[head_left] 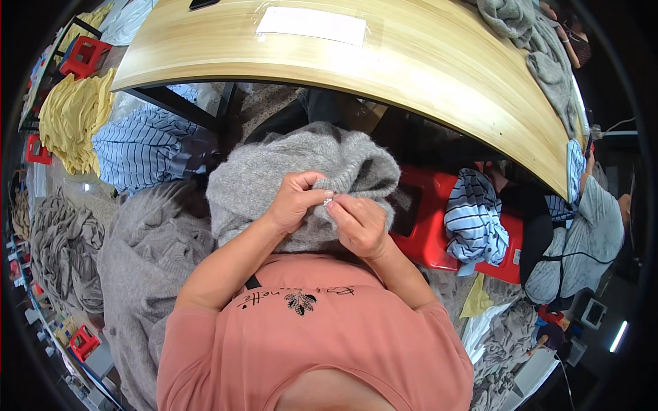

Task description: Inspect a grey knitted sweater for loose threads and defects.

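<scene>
A fuzzy grey knitted garment (264, 161) lies bunched over my lap, its ribbed edge (343, 179) folded up at the right. Thumb and bent fingers of my left hand (295, 204) pinch this knit near the ribbing. My right hand (360, 225) meets it there, its fingertips closed at a small whitish, beaded-looking piece (327, 203). That piece sits between the two sets of fingertips, too small to name. Whether it is fixed to the knit, I cannot tell.
Ahead stands a wooden table (425, 58) bearing a white sheet (312, 26) and grey knitwear (548, 65). Blue striped cloth (144, 147) and a grey heap (157, 253) lie left. A red stool (428, 219) with striped cloth (475, 216) stands right, near another person (586, 240).
</scene>
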The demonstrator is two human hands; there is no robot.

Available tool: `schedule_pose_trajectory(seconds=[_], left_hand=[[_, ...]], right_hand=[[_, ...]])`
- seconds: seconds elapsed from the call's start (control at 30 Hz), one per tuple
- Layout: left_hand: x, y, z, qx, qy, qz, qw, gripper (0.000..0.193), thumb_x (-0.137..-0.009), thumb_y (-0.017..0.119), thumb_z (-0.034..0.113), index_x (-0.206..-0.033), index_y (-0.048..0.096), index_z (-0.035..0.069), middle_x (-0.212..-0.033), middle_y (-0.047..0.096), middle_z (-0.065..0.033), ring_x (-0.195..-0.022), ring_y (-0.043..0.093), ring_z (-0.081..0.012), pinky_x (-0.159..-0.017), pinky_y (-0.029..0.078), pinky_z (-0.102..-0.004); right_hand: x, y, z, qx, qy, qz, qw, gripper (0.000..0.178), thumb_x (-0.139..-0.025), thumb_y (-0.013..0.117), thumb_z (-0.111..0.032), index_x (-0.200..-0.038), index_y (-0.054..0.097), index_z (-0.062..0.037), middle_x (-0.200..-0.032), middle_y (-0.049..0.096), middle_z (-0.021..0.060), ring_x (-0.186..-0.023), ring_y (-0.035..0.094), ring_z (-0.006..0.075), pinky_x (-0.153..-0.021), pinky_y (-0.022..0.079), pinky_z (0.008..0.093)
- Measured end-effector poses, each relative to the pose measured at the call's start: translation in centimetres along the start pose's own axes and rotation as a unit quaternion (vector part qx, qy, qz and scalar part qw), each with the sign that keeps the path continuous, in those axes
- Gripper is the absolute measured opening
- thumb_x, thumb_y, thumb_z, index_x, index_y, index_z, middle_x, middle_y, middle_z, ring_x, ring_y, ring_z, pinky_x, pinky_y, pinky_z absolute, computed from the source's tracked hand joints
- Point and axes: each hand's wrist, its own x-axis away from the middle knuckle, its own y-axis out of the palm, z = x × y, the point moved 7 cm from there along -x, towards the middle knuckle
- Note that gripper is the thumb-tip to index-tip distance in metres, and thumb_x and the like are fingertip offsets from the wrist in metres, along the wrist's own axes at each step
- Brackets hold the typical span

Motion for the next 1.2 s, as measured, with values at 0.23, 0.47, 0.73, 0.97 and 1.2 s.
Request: schedule_pose_trajectory(seconds=[0.23,0.47,0.73,0.97,1.2], left_hand=[[0.3,-0.7,0.0,-0.024,0.002,-0.025,0.999,0.008,-0.077,0.060,0.004,-0.084,0.063,0.001,-0.071,0.057,0.0041,-0.061,0.046,-0.0006,-0.053,0.036,-0.0156],[0.7,-1.5,0.5,-0.118,0.050,0.012,0.992,0.007,-0.077,0.061,0.002,-0.084,0.063,0.000,-0.068,0.056,0.0050,-0.060,0.045,-0.0007,-0.050,0.036,-0.0164],[1.3,-0.8,1.6,-0.241,0.121,0.042,0.962,0.009,-0.076,0.058,-0.002,-0.084,0.062,-0.001,-0.067,0.057,0.0026,-0.057,0.046,-0.0028,-0.050,0.038,-0.0182],[2.1,0.4,4.2,-0.478,0.309,0.068,0.820,0.018,-0.069,0.055,-0.008,-0.084,0.060,-0.002,-0.071,0.059,-0.0126,-0.057,0.058,-0.0205,-0.053,0.045,-0.0277],[3.2,1.4,4.5,-0.548,0.368,0.077,0.747,0.025,-0.065,0.051,-0.011,-0.087,0.058,-0.002,-0.068,0.056,-0.0140,-0.058,0.056,-0.0281,-0.051,0.046,-0.0328]], right_hand=[[0.1,1.2,0.7,0.059,0.042,-0.046,0.996,0.022,-0.061,0.060,0.005,-0.083,0.059,-0.0005,-0.079,0.057,0.0100,-0.056,0.055,0.0210,-0.046,0.042,0.0287],[-0.1,1.8,1.4,0.016,0.086,-0.072,0.994,0.021,-0.062,0.057,0.007,-0.081,0.058,0.0009,-0.083,0.058,0.0112,-0.062,0.057,0.0239,-0.050,0.045,0.0301],[0.5,3.3,5.9,-0.224,0.353,-0.235,0.877,0.022,-0.062,0.049,0.009,-0.082,0.055,0.0008,-0.084,0.060,0.0135,-0.076,0.059,0.0295,-0.065,0.047,0.0326],[1.0,4.7,5.5,-0.085,0.311,-0.196,0.926,0.008,-0.068,0.051,-0.001,-0.076,0.049,-0.0019,-0.073,0.055,0.0176,-0.068,0.054,0.0378,-0.056,0.042,0.0442],[1.6,5.3,4.6,-0.027,0.303,-0.189,0.934,0.008,-0.065,0.052,-0.002,-0.072,0.047,-0.0029,-0.070,0.054,0.0159,-0.065,0.054,0.0368,-0.053,0.042,0.0443]])
